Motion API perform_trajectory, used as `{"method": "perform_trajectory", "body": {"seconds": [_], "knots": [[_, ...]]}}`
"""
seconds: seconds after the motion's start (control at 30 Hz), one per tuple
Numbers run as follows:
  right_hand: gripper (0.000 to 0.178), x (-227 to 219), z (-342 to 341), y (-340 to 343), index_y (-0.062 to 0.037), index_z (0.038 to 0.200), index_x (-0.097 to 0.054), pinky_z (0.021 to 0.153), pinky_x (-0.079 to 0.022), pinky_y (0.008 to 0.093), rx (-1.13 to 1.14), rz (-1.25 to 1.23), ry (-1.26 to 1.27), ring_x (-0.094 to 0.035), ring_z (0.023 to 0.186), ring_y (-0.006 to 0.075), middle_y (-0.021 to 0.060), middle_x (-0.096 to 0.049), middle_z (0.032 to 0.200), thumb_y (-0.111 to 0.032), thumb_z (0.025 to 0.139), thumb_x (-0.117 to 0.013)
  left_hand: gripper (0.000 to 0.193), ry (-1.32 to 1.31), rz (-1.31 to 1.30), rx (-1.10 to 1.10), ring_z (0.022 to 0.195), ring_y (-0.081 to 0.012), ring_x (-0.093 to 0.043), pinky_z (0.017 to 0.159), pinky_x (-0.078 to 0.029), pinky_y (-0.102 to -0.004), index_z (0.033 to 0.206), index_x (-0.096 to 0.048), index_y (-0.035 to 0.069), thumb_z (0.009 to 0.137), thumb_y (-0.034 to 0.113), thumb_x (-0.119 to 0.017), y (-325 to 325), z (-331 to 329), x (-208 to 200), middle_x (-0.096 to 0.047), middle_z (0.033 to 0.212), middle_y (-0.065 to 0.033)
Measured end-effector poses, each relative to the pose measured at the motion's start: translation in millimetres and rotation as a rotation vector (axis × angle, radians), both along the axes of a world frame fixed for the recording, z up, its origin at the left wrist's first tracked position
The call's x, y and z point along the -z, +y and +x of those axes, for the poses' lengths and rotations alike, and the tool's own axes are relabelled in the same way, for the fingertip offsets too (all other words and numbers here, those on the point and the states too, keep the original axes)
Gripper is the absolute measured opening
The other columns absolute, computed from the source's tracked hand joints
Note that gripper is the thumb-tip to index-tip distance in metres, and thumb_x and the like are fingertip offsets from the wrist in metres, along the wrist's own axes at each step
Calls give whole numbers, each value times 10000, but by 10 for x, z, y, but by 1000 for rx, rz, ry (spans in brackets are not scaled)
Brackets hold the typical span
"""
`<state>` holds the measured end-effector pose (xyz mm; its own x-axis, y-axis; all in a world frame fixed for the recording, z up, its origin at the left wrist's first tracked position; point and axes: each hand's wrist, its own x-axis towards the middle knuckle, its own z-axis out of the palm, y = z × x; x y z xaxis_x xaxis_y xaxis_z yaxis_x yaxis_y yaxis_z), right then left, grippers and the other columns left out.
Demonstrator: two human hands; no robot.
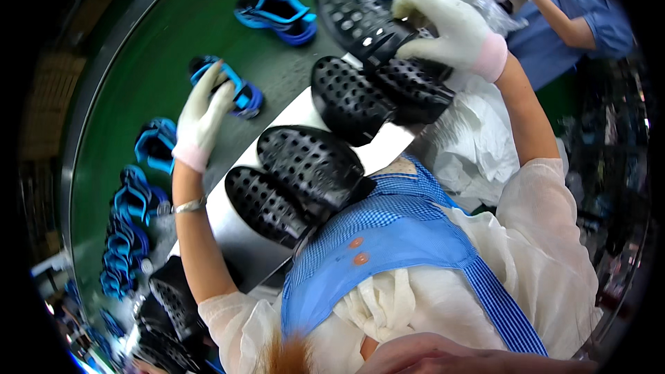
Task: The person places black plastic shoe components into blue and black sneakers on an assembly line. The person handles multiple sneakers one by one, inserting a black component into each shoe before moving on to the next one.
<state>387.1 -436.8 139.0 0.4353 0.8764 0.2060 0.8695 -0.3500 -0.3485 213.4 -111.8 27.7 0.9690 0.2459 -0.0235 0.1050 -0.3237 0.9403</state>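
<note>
- Sneakers (125,253) in black and bright blue stand crowded in a row on the green counter (100,149).
- Black perforated forms (176,294), shoe-shaped, lie close to the person's left elbow.
- Bracelet (189,206) of metal circles the left forearm.
- Left hand (201,118), in a white glove, has its fingers at a small black-and-blue sneaker (244,97) on the counter; its grip is fairly narrow, though whether it pinches the shoe cannot be told.
- Two perforated shoe forms (308,163) rest side by side on a white ledge, touching, near the person's blue apron (409,242).
- Another sneaker (277,17) sits apart, beyond the ledge.
- Second pair of forms (350,100) lies just below the right hand.
- Raised black form (353,14) tilts above that pair, its end in the right hand's grip.
- Right hand (460,31), also gloved, curls fingers and thumb around it.
- White plastic bags (478,135) bunch beneath the right forearm.
- Co-worker (568,24) in blue works at far right.
</note>
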Motion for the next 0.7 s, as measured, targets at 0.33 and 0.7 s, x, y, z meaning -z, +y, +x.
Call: {"method": "perform_trajectory", "body": {"seconds": [0.33,0.7], "knots": [[418,11,-891,1633,-16,1107,-560,714,-497,255,-319,7,464,-606,802,120,77,-627,872,-178,746,-696,358,-454,-1216,-196,964,-279,-593,844,-512,-376,1142,-518,50,922,333,-502,-119,-445,-304,-585,1058,-158],[441,615,-937,2184,27,795,-550,639,-494,405,-378,-114,209,-618,701,354,210,-604,719,-412,829,-569,353,-503,-1031,-716,732,-138,-594,673,-502,-282,971,-570,51,868,387,-598,22,-423,172,-596,837,-41]]}}
